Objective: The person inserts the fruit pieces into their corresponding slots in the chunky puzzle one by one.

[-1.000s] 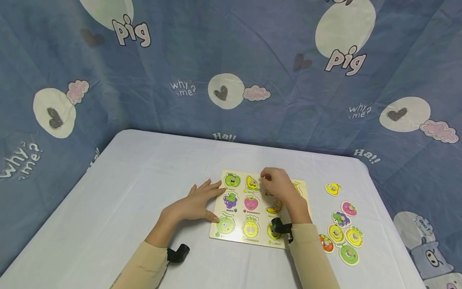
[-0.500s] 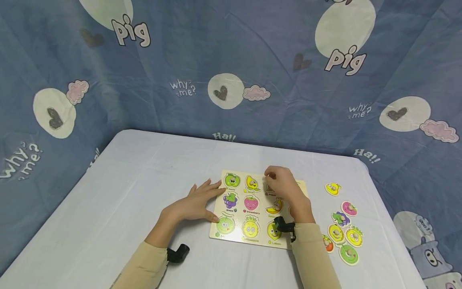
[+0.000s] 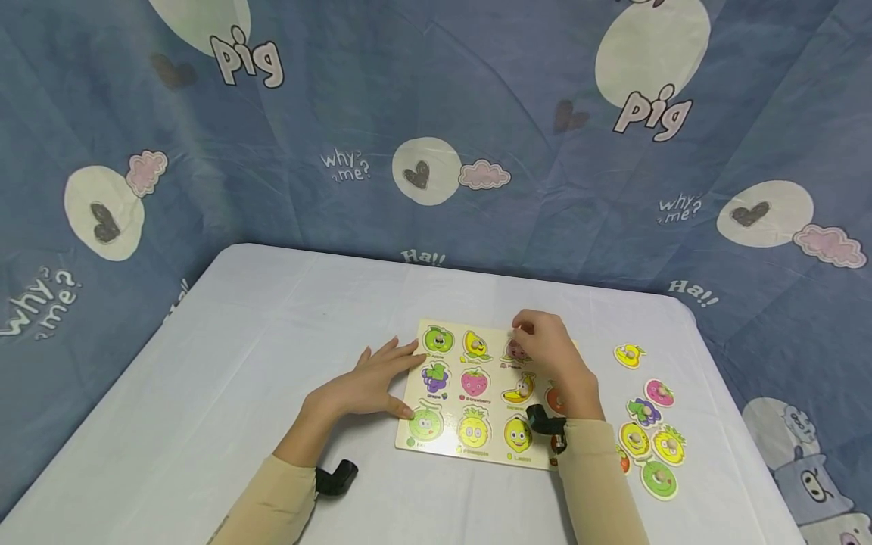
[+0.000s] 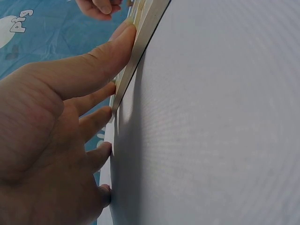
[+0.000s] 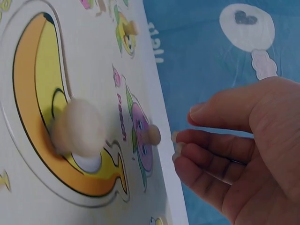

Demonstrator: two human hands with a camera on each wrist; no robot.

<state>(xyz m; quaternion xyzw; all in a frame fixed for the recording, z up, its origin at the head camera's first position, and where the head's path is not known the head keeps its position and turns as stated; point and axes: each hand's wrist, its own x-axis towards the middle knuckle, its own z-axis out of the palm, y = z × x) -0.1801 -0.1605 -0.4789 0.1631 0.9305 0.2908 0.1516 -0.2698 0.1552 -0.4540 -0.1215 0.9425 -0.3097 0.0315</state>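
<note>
A: What was found furthest left?
B: The left hand (image 3: 364, 384), fingers straight and spread apart, thumb against the side of a board (image 3: 450, 418). The board lay flat on a white table (image 3: 272, 378).
A: Appearance of the board?
B: Pale and glossy, bearing smiling fruit. First column: a green apple piece (image 3: 438, 340) with a knob, purple grapes (image 3: 435, 378) and a round green fruit (image 3: 426, 424). Second: a yellow mango piece (image 3: 476, 346), knobbed, then a pink strawberry (image 3: 474, 383) and a pineapple (image 3: 473, 430). Third: a pinkish-purple peach piece (image 5: 139, 136) with a round knob, a knobbed banana piece (image 3: 519, 389) and a lemon (image 3: 518, 434).
A: And the right hand (image 3: 553, 352)?
B: It hung at the board's far edge, fingers loosely curled, thumb apart from the fingertips. It was bare of any piece, near the peach knob (image 5: 152, 135) but clear of it.
A: Furthest right?
B: Loose on the table: a red piece (image 3: 624, 460) partly behind the sleeve (image 3: 599, 477), a pear piece (image 3: 628, 356), a round yellow piece (image 3: 635, 441), a grape piece (image 3: 643, 412), a green piece (image 3: 658, 481), a pink piece (image 3: 659, 393) and a pineapple piece (image 3: 668, 446).
</note>
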